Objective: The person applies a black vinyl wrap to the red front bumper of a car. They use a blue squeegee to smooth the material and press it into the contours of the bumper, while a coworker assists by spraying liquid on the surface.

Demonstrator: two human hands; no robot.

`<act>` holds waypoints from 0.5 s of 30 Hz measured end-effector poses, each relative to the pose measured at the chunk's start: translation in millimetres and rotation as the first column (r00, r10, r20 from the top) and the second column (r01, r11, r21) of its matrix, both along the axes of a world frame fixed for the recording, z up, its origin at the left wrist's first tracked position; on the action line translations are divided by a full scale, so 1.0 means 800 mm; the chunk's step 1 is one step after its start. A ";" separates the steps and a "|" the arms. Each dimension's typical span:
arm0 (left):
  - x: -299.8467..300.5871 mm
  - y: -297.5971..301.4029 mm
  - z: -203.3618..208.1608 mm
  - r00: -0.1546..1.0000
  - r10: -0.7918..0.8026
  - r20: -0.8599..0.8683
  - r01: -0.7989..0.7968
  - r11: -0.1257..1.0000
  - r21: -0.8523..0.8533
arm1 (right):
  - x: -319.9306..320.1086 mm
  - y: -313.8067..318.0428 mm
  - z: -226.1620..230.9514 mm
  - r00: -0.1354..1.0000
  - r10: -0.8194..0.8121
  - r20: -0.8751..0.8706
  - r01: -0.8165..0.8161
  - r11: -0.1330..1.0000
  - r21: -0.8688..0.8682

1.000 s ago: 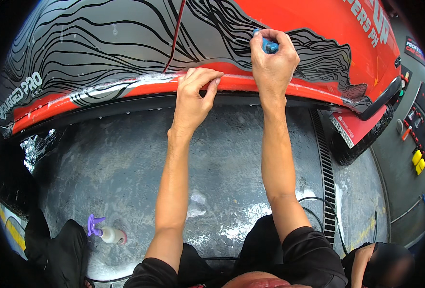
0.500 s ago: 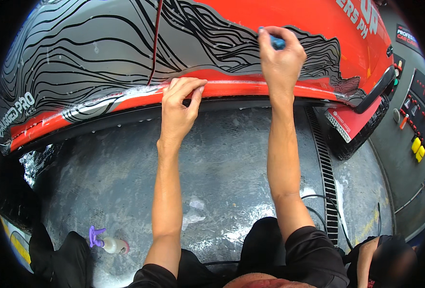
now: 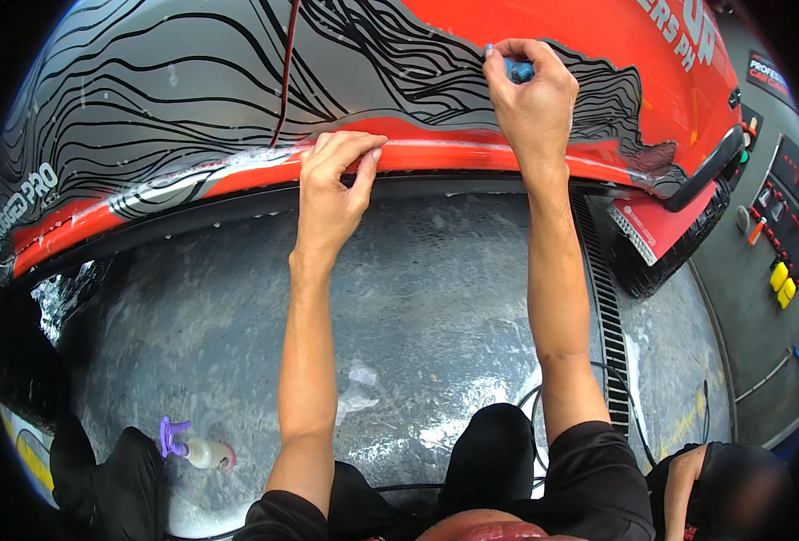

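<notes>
My right hand (image 3: 539, 108) pinches a small blue lump (image 3: 520, 72) against the car's side panel (image 3: 381, 68), where black wavy lines meet the red paint. The fingers and palm hide most of the lump, so I cannot tell its exact kind. Lower and to the left, my left hand (image 3: 335, 189) rests its bent fingertips on the red sill (image 3: 445, 159). Its thumb stands apart from the fingers, and nothing shows between them. White suds lie along the sill, mostly left of this hand, and wet drops dot the grey part of the panel.
A spray bottle (image 3: 203, 453) with a purple head stands on the wet floor (image 3: 408, 298) at lower left. A drain grate (image 3: 610, 329) and a black hose (image 3: 638, 415) are at right. Another person (image 3: 720, 491) is at lower right. Tools hang on the wall.
My right hand has moved slightly up and right with the blue lump, its forearm shifting right. The left hand has moved slightly up and left along the sill; the view has shifted a little.
</notes>
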State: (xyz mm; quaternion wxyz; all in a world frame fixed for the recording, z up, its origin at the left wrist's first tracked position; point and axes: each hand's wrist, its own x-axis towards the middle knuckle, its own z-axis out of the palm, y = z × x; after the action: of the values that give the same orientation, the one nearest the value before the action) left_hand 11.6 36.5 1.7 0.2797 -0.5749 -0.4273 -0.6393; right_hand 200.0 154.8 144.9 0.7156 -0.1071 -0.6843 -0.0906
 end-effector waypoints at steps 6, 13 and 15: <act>-0.002 0.000 0.000 1.000 -0.003 0.000 0.003 1.000 -0.006 | 0.007 0.004 0.006 0.997 -0.027 0.072 0.020 0.995 0.094; 0.002 -0.002 0.002 0.999 0.035 -0.018 -0.035 0.999 -0.007 | 0.002 0.000 0.003 0.999 0.013 0.047 -0.015 1.000 0.027; 0.003 -0.005 0.004 1.000 0.026 -0.005 -0.026 0.999 -0.023 | 0.002 0.002 0.000 0.999 -0.040 0.029 0.038 0.998 0.059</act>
State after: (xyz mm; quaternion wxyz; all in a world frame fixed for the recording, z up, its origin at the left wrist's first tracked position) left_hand 13.7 32.8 5.2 0.2823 -0.5742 -0.4414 -0.6291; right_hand 201.4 156.6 144.7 0.7059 -0.0982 -0.6900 -0.1261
